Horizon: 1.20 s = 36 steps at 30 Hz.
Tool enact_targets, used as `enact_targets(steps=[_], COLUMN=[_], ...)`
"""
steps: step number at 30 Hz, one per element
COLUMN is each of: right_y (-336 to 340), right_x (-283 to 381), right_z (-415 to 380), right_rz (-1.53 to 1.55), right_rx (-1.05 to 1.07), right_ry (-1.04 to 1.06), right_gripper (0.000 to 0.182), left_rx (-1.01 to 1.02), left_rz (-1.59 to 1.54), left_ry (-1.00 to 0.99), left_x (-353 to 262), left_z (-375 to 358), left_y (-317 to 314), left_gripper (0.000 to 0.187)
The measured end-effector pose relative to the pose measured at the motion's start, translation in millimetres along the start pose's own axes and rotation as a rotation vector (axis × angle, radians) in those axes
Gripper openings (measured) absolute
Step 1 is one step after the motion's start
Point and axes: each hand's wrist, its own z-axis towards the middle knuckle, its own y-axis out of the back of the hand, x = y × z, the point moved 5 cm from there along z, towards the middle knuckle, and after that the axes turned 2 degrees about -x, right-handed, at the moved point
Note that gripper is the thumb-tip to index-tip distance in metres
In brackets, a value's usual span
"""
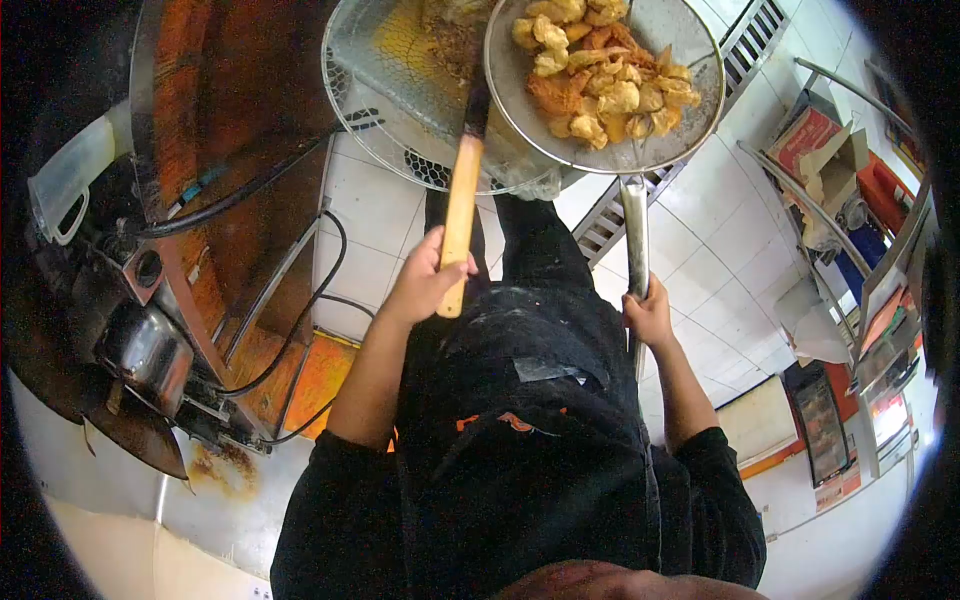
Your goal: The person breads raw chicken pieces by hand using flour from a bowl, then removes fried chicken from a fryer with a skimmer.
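My left hand (430, 280) is closed around the pale wooden handle (462, 200) of a utensil with a dark metal shank. Its far end runs up beside the food and I cannot make out its shape. In my right hand (650, 315) is the long metal handle (636, 225) of a round mesh strainer (512, 90). Fried golden-brown pieces (615, 95) lie in the strainer, tilted toward the upper right. Left of it, partly behind the wooden-handled utensil, stands a large round wire-rimmed basket (340, 95) with yellow, crumb-specked contents.
To the left, a dark rusty appliance (250, 80) carries black hoses (330, 270). A clear plastic jug (75, 185) and a shiny metal pot (145, 350) stand by it. Shelves with boxes (805, 140) line the right side. White floor tiles (720, 220) lie below.
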Motion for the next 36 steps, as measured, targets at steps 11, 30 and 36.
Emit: enact_targets(steps=[11, 30, 36], right_y=[-1.7, -2.1, 0.4], right_x=[14.3, -6.2, -0.5], right_z=[-14.1, -23.9, -33.0], right_rz=[-0.113, -0.113, -0.097], right_rx=[-0.09, -0.021, -0.031], right_ry=[0.003, -0.047, -0.047], right_gripper=[0.023, 0.015, 0.015], left_rx=[-0.606, -0.5, -0.486], left_rz=[1.174, 1.683, 1.791], left_ry=[-0.477, -0.625, -0.439], left_x=[-60.5, -180.4, -169.2], left_z=[16.0, 226.2, 242.5], left_y=[9.6, -123.4, -137.1], left_gripper=[0.043, 0.016, 0.018])
